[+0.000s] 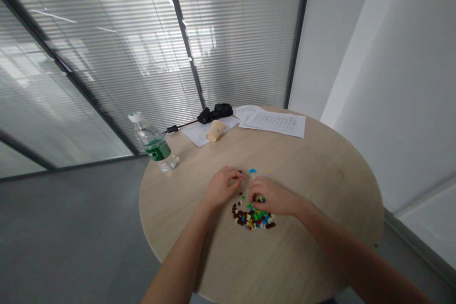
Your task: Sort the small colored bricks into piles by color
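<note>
A pile of small toy building bricks point(251, 218) in brown, green, cream, blue, yellow and red lies on the round wooden table point(320, 166). My left hand point(221, 187) rests to the upper left of the pile, thumb and fingers drawn together; a dark brown piece point(240, 171) shows at its fingertips, but whether it is gripped is hidden. Over the pile's upper right edge, my right hand point(272, 196) curls its fingers down by green bricks point(261, 213); what they pinch is too small to make out. Beyond the hands lie a blue piece point(252, 171) and a tiny yellow piece point(267, 171).
On the left edge stands a water bottle point(156, 148) with a green label. A paper cup point(215, 130) lies on its side near a black bundle point(223, 110) with a cable. Printed sheets point(278, 122) cover part of the far edge, before a glass partition with blinds.
</note>
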A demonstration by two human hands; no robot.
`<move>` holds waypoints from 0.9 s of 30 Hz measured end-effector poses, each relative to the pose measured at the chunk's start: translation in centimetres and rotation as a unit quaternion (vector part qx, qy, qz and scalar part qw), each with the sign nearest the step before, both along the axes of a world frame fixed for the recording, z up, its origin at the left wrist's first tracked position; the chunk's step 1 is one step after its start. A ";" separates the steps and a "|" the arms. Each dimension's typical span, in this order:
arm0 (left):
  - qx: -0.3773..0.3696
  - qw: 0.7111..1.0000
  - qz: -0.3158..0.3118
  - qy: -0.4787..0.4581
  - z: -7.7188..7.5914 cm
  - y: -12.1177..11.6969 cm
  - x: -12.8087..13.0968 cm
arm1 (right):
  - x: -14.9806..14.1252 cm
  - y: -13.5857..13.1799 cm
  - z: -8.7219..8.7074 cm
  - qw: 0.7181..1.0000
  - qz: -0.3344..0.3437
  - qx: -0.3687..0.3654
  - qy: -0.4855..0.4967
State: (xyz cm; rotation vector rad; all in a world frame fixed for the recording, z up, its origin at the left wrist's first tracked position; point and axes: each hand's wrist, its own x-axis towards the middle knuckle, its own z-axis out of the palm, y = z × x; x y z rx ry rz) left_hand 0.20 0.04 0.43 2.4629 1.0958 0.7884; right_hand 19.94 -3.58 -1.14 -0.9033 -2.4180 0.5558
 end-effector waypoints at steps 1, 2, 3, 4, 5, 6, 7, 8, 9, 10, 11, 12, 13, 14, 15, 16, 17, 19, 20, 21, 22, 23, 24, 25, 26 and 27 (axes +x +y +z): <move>-0.014 1.000 -0.016 -0.007 0.2 -0.2 0.0 | 0.0 0.0 0.0 1.000 -0.005 0.001 0.008; -0.030 0.999 -0.032 -0.014 0.4 -0.3 0.0 | 0.1 0.0 0.1 1.000 -0.013 0.004 0.018; -0.048 0.998 -0.046 -0.020 0.6 -0.5 0.0 | 0.1 0.0 0.2 0.999 -0.027 0.008 0.028; -0.065 0.996 -0.059 -0.026 0.8 -0.6 0.0 | 0.2 0.0 0.4 0.998 -0.044 0.011 0.038; -0.079 0.994 -0.068 -0.032 0.9 -0.7 0.0 | 0.3 0.1 0.5 0.997 -0.062 0.012 0.048; -0.091 0.992 -0.072 -0.040 1.0 -0.8 0.0 | 0.4 0.1 0.7 0.995 -0.079 0.012 0.057; -0.098 0.991 -0.072 -0.048 1.0 -0.9 0.1 | 0.4 0.1 0.8 0.994 -0.093 0.009 0.065; -0.103 0.991 -0.068 -0.057 1.0 -0.9 0.1 | 0.5 0.1 0.9 0.992 -0.103 0.004 0.070; -0.107 0.990 -0.060 -0.065 1.0 -1.0 0.1 | 0.5 0.0 0.9 0.991 -0.110 -0.004 0.075; -0.110 0.990 -0.052 -0.071 1.1 -1.0 0.2 | 0.5 0.0 1.0 0.990 -0.116 -0.011 0.079; -0.114 0.990 -0.044 -0.073 1.1 -1.1 0.3 | 0.5 0.0 1.0 0.989 -0.122 -0.018 0.086; -0.117 0.990 -0.037 -0.073 1.2 -1.1 0.4 | 0.5 0.0 0.9 0.987 -0.128 -0.026 0.095; -0.118 0.990 -0.030 -0.071 1.2 -1.2 0.5 | 0.4 0.0 0.9 0.985 -0.134 -0.034 0.105; -0.116 0.991 -0.021 -0.069 1.3 -1.3 0.6 | 0.4 0.0 0.9 0.982 -0.141 -0.041 0.115; -0.112 0.991 -0.012 -0.067 1.4 -1.3 0.6 | 0.4 0.0 0.9 0.980 -0.147 -0.048 0.123; -0.107 0.992 -0.002 -0.064 1.5 -1.3 0.6 | 0.3 0.0 0.9 0.978 -0.152 -0.053 0.129; -0.101 0.993 0.009 -0.060 1.5 -1.2 0.5 | 0.3 0.0 0.9 0.977 -0.155 -0.057 0.133; -0.090 0.994 0.038 -0.053 1.6 -0.8 -0.1 | 0.4 0.0 0.9 0.976 -0.163 -0.055 0.133; -0.084 0.993 0.060 -0.051 1.6 -0.5 -0.7 | 0.4 0.1 1.0 0.976 -0.167 -0.051 0.132; -0.078 0.992 0.089 -0.053 1.5 -0.1 -1.4 | 0.5 0.1 1.0 0.975 -0.172 -0.046 0.130; -0.077 0.989 0.120 -0.049 1.4 0.3 -2.2 | 0.5 0.1 0.9 0.975 -0.176 -0.042 0.128; -0.076 0.983 0.161 -0.046 1.4 0.7 -3.1 | 0.6 0.1 0.9 0.975 -0.179 -0.038 0.126; -0.079 0.978 0.192 -0.032 1.2 1.1 -3.9 | 0.6 0.2 0.9 0.975 -0.180 -0.036 0.124; -0.082 0.972 0.218 -0.019 1.1 1.4 -4.5 | 0.6 0.2 0.8 0.976 -0.181 -0.035 0.120; -0.084 0.966 0.245 -0.010 1.1 1.6 -5.0 | 0.6 0.2 0.8 0.976 -0.181 -0.034 0.115; -0.091 0.963 0.252 -0.004 1.0 1.7 -5.3 | 0.6 0.2 0.7 0.977 -0.179 -0.034 0.109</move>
